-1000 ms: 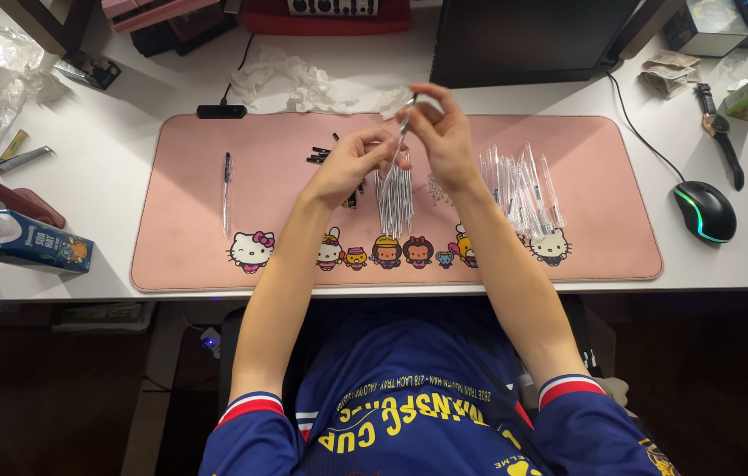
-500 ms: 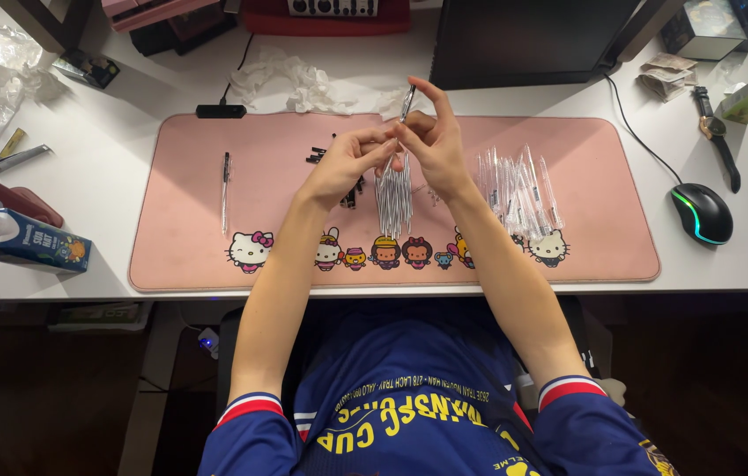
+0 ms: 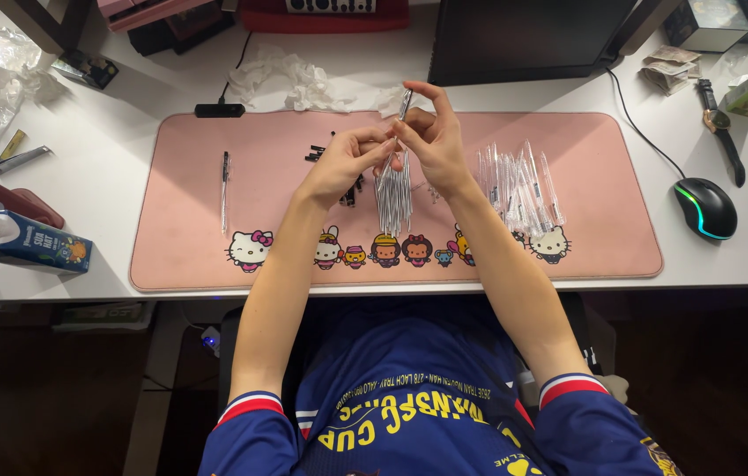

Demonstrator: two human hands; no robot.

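Centre frame: slim clear plastic pen barrel (image 3: 402, 107), dark-tipped, clamped between fingers of left hand (image 3: 345, 163) and right hand (image 3: 434, 141); above smooth pink mat (image 3: 180, 256) on white worktop (image 3: 118, 159).

Dark blue jersey with yellow lettering; short sleeves cuffed red and white.

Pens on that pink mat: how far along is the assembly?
One finished pen lies alone on the left. Both hands, left hand and right hand, work on one pen. Left: a refill row, small black parts and a clear barrel pile.
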